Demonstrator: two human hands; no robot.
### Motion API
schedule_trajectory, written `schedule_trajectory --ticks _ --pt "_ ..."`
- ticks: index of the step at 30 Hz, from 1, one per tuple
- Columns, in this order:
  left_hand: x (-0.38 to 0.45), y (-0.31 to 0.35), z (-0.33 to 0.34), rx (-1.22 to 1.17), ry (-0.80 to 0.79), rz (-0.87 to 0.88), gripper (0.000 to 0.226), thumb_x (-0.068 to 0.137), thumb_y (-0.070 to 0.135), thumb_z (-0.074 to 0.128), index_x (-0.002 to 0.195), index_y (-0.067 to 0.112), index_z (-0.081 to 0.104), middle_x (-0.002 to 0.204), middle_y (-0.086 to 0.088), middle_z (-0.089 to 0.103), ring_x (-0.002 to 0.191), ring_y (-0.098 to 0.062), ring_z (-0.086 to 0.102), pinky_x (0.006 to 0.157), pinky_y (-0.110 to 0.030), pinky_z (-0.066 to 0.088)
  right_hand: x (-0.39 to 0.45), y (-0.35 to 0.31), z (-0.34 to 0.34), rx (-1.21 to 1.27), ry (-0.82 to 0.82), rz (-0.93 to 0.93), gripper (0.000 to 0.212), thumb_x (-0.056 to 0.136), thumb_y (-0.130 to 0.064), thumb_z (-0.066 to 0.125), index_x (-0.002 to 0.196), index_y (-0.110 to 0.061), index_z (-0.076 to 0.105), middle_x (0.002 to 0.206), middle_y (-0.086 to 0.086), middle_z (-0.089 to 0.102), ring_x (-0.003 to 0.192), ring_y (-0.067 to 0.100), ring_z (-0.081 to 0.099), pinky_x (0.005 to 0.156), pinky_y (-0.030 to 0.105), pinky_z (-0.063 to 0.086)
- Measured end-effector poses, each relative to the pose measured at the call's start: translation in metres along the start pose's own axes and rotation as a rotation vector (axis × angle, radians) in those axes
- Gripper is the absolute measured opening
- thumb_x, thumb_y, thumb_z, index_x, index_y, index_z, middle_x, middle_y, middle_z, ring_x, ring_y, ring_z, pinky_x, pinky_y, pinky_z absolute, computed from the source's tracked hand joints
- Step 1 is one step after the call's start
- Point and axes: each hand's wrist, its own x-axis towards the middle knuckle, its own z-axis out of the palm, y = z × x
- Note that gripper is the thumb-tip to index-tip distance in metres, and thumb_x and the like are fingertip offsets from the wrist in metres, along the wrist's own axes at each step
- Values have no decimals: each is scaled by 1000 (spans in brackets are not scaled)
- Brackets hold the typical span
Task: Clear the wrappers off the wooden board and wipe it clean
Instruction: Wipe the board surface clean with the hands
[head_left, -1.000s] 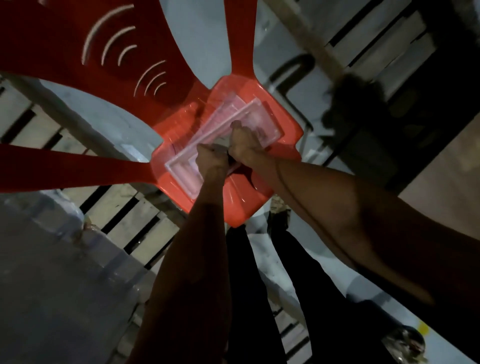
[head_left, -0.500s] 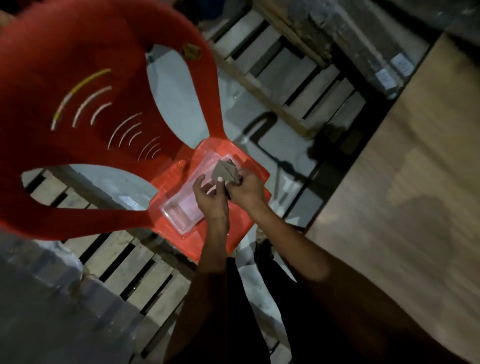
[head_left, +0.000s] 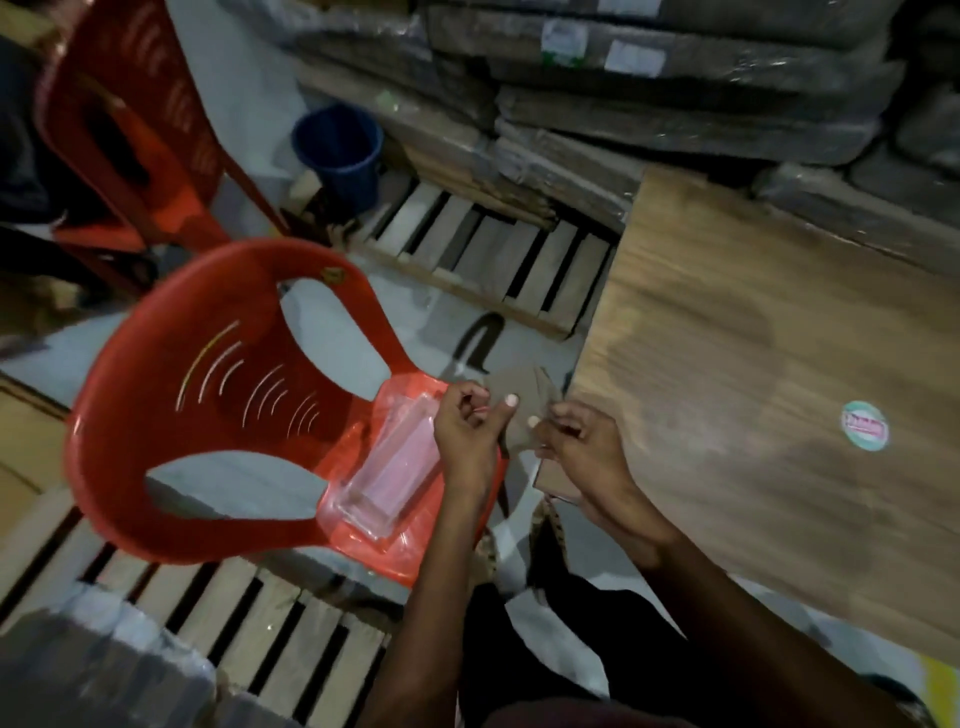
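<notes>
A large wooden board (head_left: 769, 395) fills the right side, with a round green sticker (head_left: 864, 425) on it. Between the board and a red plastic chair (head_left: 218, 395), my left hand (head_left: 465, 436) and my right hand (head_left: 582, 441) both pinch a small grey-brown folded sheet (head_left: 519, 400). The thumbs press on its face. A clear plastic tray (head_left: 389, 467) lies on the chair seat, just left of my left hand. No wrappers show on the visible part of the board.
A second red chair (head_left: 124, 145) stands at the back left. A blue bucket (head_left: 340, 150) sits by wooden pallets (head_left: 493, 254). Wrapped stacks of boards (head_left: 675, 93) line the back. More pallet slats (head_left: 234, 623) lie at the lower left.
The view has pulled back and swung right, so the board now shows. Both hands have lifted the grey sheet off the tray on the chair and carried it toward the board.
</notes>
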Motion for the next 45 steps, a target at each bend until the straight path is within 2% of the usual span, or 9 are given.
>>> schedule_trajectory --ticks 3,7,12,19,23,30,36,40,45 --pt "-15 13 33 59 -111 31 29 84 -5 78 96 11 57 91 -3 58 80 -8 57 77 -24 49 -21 -9 -32 143 67 4 7 92 -2 74 98 -1 69 87 8 72 74 11 70 62 22 58" --pt "-37 13 86 198 -269 85 35 85 -2 77 103 22 58 101 6 61 88 -2 60 80 -22 49 -32 -8 -86 304 136 15 7 93 -4 74 97 -9 71 87 0 76 82 15 71 71 30 60" --pt "-52 -7 148 318 -393 130 37 83 11 78 98 39 59 102 20 63 98 -18 64 83 -41 52 -25 -1 -159 405 170 110 11 95 0 70 96 -10 67 81 0 70 67 10 67 60 25 57" --pt "-70 -16 220 380 -311 116 32 86 6 76 102 29 61 102 7 66 91 -10 64 83 -44 56 6 5 -261 303 129 192 11 101 -5 60 104 -13 66 86 8 67 63 14 59 59 25 47" --pt "-60 -27 254 418 -260 143 31 85 17 71 102 41 59 108 -12 68 96 -33 68 82 -59 57 60 9 -305 112 326 77 17 95 -5 60 105 -17 69 92 5 68 78 21 61 69 31 49" --pt "8 -38 308 563 -314 180 26 94 11 65 113 26 55 105 7 65 98 -18 65 86 -54 57 172 10 -320 -366 434 75 49 90 -21 65 138 -13 55 138 20 55 131 41 48 112 42 35" --pt "83 -52 354 658 -345 183 25 99 7 61 122 13 52 112 -7 64 106 -27 65 82 -28 56 225 45 -319 -815 705 212 67 95 -56 46 156 -29 40 167 22 23 152 50 19 116 65 21" --pt "106 -68 367 818 -393 311 25 99 5 58 123 2 54 116 -13 58 107 -25 56 95 -46 49 230 53 -315 -877 745 232 70 93 -63 37 156 -33 38 168 19 22 154 47 17 119 65 17" --pt "97 -83 369 1268 -433 481 56 87 14 61 142 9 52 158 -22 34 144 -41 31 114 -56 29 233 52 -317 -920 756 250 68 95 -64 39 156 -34 36 169 18 20 154 47 16 118 65 18"
